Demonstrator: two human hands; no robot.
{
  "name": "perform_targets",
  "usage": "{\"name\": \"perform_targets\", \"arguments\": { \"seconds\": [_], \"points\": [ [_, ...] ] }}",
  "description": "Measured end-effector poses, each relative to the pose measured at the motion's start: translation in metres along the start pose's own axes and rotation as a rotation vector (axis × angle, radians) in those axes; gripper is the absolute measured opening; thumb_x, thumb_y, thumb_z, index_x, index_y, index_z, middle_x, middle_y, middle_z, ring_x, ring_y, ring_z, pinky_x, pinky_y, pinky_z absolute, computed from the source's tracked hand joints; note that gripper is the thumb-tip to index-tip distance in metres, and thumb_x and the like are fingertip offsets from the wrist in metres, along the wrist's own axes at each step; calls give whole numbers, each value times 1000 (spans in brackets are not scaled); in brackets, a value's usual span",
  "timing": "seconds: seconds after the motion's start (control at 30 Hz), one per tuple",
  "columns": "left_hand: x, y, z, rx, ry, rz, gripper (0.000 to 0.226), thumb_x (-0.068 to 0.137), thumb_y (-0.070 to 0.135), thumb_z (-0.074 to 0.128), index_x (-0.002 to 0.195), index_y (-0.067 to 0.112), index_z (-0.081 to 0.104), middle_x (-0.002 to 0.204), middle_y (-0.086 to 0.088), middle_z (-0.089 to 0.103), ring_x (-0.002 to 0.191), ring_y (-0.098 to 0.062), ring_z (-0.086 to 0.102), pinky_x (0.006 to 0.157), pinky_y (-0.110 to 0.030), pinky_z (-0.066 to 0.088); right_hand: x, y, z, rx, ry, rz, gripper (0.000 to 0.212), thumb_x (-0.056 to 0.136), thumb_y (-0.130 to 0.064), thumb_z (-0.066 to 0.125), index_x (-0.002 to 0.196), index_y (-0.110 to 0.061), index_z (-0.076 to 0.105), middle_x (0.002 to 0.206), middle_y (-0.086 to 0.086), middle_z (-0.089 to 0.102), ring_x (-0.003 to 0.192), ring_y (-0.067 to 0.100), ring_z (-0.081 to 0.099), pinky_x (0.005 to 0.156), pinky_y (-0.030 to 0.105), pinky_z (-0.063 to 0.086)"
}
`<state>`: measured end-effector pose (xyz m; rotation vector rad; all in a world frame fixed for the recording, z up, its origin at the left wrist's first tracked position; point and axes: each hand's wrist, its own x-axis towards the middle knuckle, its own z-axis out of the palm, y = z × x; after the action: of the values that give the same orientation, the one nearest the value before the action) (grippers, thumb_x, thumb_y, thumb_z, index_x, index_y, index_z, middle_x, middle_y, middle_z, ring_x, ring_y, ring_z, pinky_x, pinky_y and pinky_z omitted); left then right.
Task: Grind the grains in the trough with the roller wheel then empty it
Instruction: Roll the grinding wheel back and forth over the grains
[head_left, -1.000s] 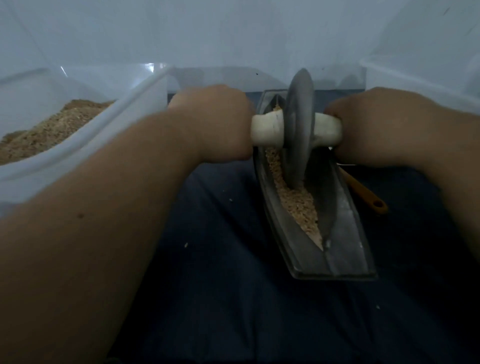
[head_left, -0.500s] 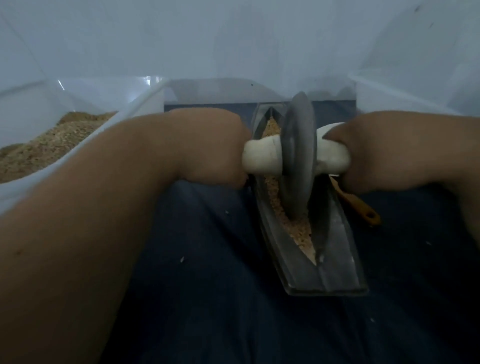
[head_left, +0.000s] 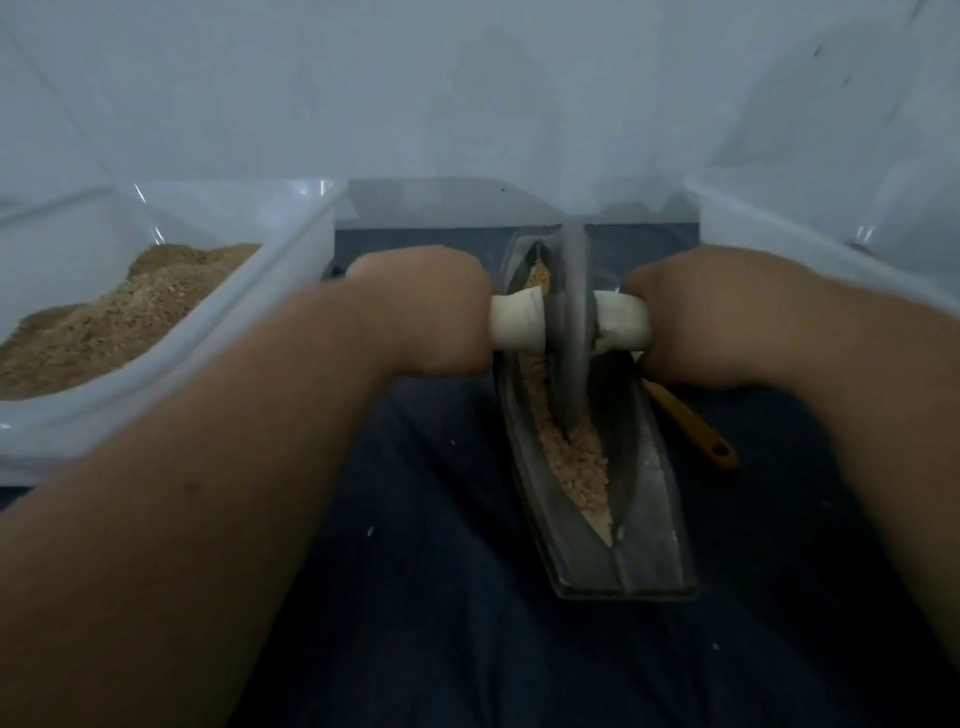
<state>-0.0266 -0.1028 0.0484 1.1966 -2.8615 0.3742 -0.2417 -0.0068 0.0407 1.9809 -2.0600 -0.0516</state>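
Left hand (head_left: 426, 312) and right hand (head_left: 696, 317) grip the roller wheel (head_left: 571, 322), now slightly farther along the trough (head_left: 649, 519) than before. An orange utensil (head_left: 696, 431) lies just beside it, partly hidden by the right hand.

Surface: dark blue cloth-covered surface (head_left: 415, 597).
Centre: long grey boat-shaped metal trough (head_left: 649, 551), pointing away from the person.
Left: clear plastic tub (head_left: 270, 291) holding brown meal (head_left: 104, 322).
Right: second clear plastic tub (head_left: 779, 228); orange-handled utensil (head_left: 696, 431) just beside the trough.
Scattered: pale grain specks (head_left: 370, 531).

Wheel (head_left: 571, 322) standing in trough (head_left: 652, 519) over grains (head_left: 576, 467); trough lying on cloth (head_left: 441, 597), bin (head_left: 291, 244) sitting left, spoon (head_left: 696, 431) lying just right.
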Motion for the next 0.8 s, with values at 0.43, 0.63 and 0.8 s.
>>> {"name": "perform_targets", "arguments": {
  "seconds": [0.43,0.63,0.8],
  "points": [
    [41,-17,10,-101,-2,-116,19,73,43,66,76,29,53,74,8,55,62,-10,50,54,-28,37,53,8,0,-76,48,-1,26,76,-26,63,77,-32,38,73,-7,48,60,12,46,49,25,34],
    [9,0,4,-50,18,-110,23,75,37,63,68,30,42,71,10,49,62,-13,48,53,-30,37,18,0,-11,19,-83,18,26,73,-29,66,76,-34,40,78,-8,52,64,8,46,53,28,37],
    [-23,12,-7,-32,-16,-61,25,76,36,62,68,31,39,71,11,47,67,-15,51,55,-31,38,-25,-13,-17,57,-73,24,24,74,-32,66,95,-33,54,80,-9,57,69,10,55,61,30,48]
  ]
}}
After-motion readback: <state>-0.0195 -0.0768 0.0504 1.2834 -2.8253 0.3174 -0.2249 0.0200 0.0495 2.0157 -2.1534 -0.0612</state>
